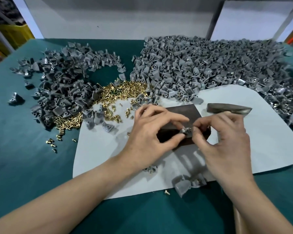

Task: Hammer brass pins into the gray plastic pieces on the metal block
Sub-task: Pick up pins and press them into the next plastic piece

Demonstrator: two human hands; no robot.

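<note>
Left hand and right hand fingers pinch a gray plastic piece on the metal block, centre frame; seated crooked, it may skid off when struck.

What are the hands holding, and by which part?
The left hand pinches a small gray plastic piece by its left edge, on the metal block. The right hand pinches it from the right side.

The left hand and right hand pinch a gray plastic piece between them on the metal block; the hammer head lies just beyond the right hand.
</note>
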